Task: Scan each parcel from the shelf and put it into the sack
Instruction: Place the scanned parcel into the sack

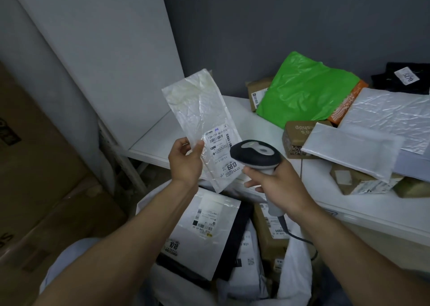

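My left hand (pixel 185 160) pinches a long white plastic parcel (pixel 200 112) by its left edge and holds it upright above the sack, its label marked 6813 facing me. My right hand (pixel 277 184) grips a black and grey barcode scanner (pixel 254 153), whose head sits right beside the label. Below both hands lies the open white sack (pixel 297 270), which holds a white mailer marked 1018 (pixel 202 231), a black bag and a brown box. On the white shelf (pixel 158 140) to the right lie a green bag (pixel 304 89), white mailers and cardboard boxes.
Large cardboard cartons (pixel 41 177) stand stacked at the left. A grey wall backs the shelf. A black parcel with a white sticker (pixel 404 77) lies at the far right. The scanner's cable (pixel 300 238) trails down over the sack's rim.
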